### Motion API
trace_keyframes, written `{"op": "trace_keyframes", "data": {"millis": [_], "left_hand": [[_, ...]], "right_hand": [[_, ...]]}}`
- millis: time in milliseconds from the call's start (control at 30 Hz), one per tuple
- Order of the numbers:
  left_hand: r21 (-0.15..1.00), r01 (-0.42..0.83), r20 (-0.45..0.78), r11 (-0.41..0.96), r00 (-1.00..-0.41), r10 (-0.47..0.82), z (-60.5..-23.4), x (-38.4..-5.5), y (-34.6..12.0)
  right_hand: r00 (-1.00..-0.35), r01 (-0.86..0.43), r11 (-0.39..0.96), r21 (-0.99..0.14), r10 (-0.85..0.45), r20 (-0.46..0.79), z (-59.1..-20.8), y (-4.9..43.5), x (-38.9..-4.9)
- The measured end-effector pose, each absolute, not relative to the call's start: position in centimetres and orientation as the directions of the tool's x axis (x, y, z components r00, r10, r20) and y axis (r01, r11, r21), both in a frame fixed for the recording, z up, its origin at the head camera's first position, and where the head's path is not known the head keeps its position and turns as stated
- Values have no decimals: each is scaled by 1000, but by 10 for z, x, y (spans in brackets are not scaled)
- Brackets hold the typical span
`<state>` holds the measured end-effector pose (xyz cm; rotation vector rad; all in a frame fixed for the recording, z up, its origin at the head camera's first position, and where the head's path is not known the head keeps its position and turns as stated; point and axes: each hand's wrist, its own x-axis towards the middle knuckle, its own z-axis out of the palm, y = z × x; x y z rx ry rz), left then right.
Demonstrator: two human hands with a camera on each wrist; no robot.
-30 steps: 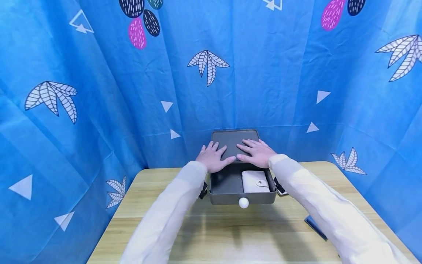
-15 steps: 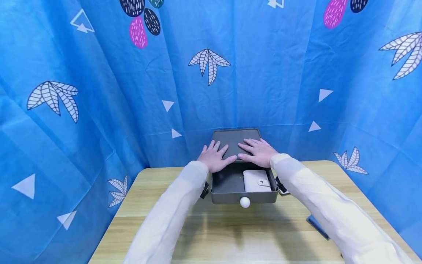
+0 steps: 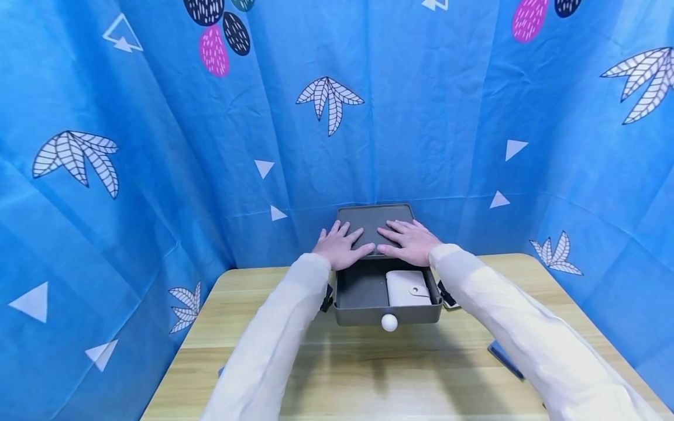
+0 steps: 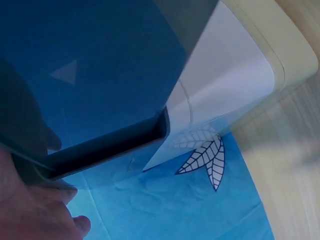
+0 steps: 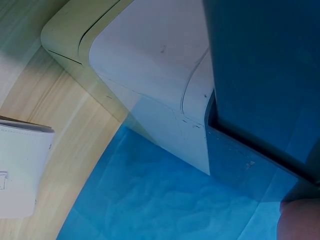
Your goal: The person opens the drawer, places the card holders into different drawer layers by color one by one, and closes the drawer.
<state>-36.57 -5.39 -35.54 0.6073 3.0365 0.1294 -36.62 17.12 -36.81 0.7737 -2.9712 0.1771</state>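
Observation:
My left hand [image 3: 338, 247] and right hand [image 3: 412, 242] rest palm down, fingers spread, on the dark grey rimmed top [image 3: 374, 216] of a small drawer box. Below them a dark grey drawer [image 3: 360, 316] is pulled out toward me, with a round white knob [image 3: 389, 323] on its front. A white wallet with a snap strap [image 3: 408, 288] lies in the drawer's right half. The wrist views show the box's pale side [image 4: 225, 60] and parts of each hand at the dark top's edge; most fingers are hidden there.
Right of the box, a white snap case [image 5: 22, 170] lies on the wooden table [image 3: 368, 386]. A flat blue object [image 3: 505, 359] lies near the right sleeve, and a blue edge [image 3: 221, 371] shows beside the left sleeve. A blue patterned curtain [image 3: 421, 146] stands behind.
Both hands stay on the grey top and the drawer stays out. The head view shifts slightly, and a small blue edge now shows beside the left sleeve.

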Motion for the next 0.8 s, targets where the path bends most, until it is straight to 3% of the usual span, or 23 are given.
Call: {"op": "trace_keyframes", "data": {"millis": [800], "left_hand": [[91, 383, 16, 919, -923, 383, -360, -370, -53]], "right_hand": [[-862, -506, 857, -102, -496, 106, -368, 171, -365]]}}
